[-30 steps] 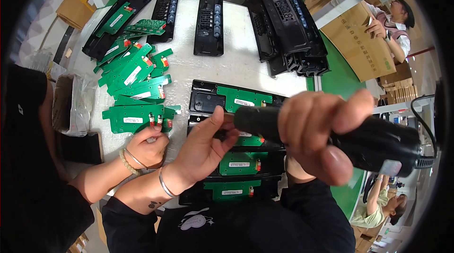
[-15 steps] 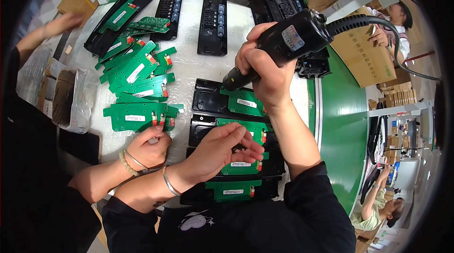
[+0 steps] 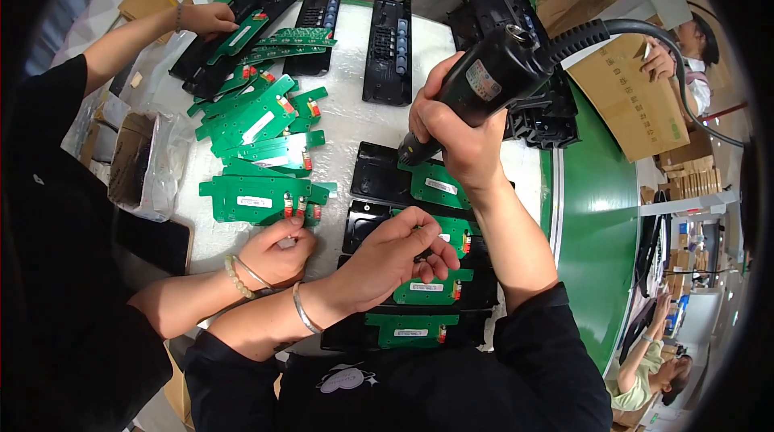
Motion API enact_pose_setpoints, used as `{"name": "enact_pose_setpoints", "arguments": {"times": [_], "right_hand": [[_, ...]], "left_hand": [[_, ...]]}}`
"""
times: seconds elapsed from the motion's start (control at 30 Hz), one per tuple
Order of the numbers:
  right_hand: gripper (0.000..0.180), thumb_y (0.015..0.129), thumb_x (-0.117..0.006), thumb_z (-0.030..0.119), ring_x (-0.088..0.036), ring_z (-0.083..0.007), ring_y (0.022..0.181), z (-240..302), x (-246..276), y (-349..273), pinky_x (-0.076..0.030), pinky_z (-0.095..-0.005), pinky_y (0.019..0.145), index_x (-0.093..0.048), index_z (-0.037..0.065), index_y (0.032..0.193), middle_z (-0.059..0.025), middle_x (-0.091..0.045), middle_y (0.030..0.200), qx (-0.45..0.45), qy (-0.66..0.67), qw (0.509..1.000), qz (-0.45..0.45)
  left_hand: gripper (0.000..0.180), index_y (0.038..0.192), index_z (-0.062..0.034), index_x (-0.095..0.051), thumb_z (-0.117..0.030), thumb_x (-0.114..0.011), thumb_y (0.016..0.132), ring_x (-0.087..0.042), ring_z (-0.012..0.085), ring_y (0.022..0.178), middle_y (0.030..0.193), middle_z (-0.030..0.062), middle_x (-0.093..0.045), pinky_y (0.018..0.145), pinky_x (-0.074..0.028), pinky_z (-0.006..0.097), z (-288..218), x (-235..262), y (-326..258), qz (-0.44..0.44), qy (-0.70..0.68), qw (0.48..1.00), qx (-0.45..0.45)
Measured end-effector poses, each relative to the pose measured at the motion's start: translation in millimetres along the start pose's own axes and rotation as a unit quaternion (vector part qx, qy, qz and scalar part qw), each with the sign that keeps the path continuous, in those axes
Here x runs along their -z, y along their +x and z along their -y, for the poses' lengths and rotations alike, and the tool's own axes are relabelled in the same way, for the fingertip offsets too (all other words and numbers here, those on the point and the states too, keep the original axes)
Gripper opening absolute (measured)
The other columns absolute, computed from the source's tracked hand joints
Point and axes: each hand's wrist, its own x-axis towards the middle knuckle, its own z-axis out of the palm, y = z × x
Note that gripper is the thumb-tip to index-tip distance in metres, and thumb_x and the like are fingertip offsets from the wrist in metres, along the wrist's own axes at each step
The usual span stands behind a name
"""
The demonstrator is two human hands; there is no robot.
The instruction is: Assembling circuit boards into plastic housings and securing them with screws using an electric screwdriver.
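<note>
My right hand (image 3: 463, 133) grips a black electric screwdriver (image 3: 493, 73), its lower end over the farthest of several black plastic housings (image 3: 377, 170). A green circuit board (image 3: 438, 188) lies in that housing, close to the screwdriver's tip. My left hand (image 3: 395, 258) is cupped above the nearer housings, fingers curled around small dark screws (image 3: 421, 254). Below it, another green board (image 3: 411, 332) sits in the nearest housing. Beside my left wrist, a co-worker's closed hand (image 3: 278, 253) rests by loose green boards (image 3: 258, 200); their other hand (image 3: 208, 19) touches a board at the upper left.
Two black housings with blue round parts (image 3: 401, 41) stand at the back of the white table. More black housings (image 3: 548, 113) are piled at the right. The screwdriver's cable (image 3: 637, 27) runs off right. A plastic-lined box (image 3: 133, 162) stands left.
The view has shifted, so the table appears farther right. My left fingers have curled in more. The co-worker's far hand has come onto a board at the upper left.
</note>
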Motion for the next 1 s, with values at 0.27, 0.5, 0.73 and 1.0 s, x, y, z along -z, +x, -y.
{"name": "enact_pose_setpoints", "arguments": {"times": [0.27, 0.5, 0.73, 1.0], "right_hand": [[0.025, 0.071, -0.054, 0.011, -0.041, -0.0107, 0.044, 60, 1, -24, -0.035, -0.0226, 0.046, -0.043, 0.003, 0.092, -0.0007, -0.042, 0.053, 0.116, 0.141, 0.983, -0.017], [0.033, 0.070, -0.056, 0.009, -0.042, -0.0114, 0.041, 101, 21, -58, -0.037, -0.0259, 0.045, -0.037, 0.009, 0.098, 0.0010, -0.045, 0.052, 0.171, 0.181, 0.969, 0.000], [0.031, 0.072, -0.059, 0.010, -0.042, -0.0116, 0.040, 101, 17, -65, -0.037, -0.0260, 0.044, -0.038, 0.010, 0.094, 0.0011, -0.046, 0.050, 0.178, 0.189, 0.966, 0.006], [0.028, 0.072, -0.059, 0.010, -0.043, -0.0060, 0.039, 100, 12, -72, -0.035, -0.0184, 0.039, -0.040, 0.009, 0.092, 0.0057, -0.045, 0.048, 0.209, 0.184, 0.960, -0.043]], "left_hand": [[0.015, 0.095, -0.0034, -0.055, -0.017, -0.055, 0.088, -0.054, 0.0078, 0.076, 0.088, 0.0051, -0.059, 0.066, -0.045, 0.020, 3, 14, 2, -0.068, -0.031, 0.995, -0.068], [0.017, 0.099, -0.0030, -0.056, -0.014, -0.057, 0.086, -0.056, 0.0083, 0.080, 0.090, 0.0030, -0.059, 0.074, -0.047, 0.020, -3, 11, 2, -0.075, -0.131, 0.986, -0.076], [0.014, 0.094, -0.0066, -0.057, -0.018, -0.057, 0.087, -0.055, 0.0063, 0.075, 0.085, 0.0008, -0.058, 0.067, -0.046, 0.018, -1, 13, -1, -0.028, -0.174, 0.981, -0.076], [0.017, 0.089, -0.0075, -0.055, -0.025, -0.054, 0.089, -0.050, 0.0062, 0.069, 0.079, -0.0008, -0.056, 0.064, -0.042, 0.018, 2, 3, 0, -0.024, -0.175, 0.983, -0.058]]}}
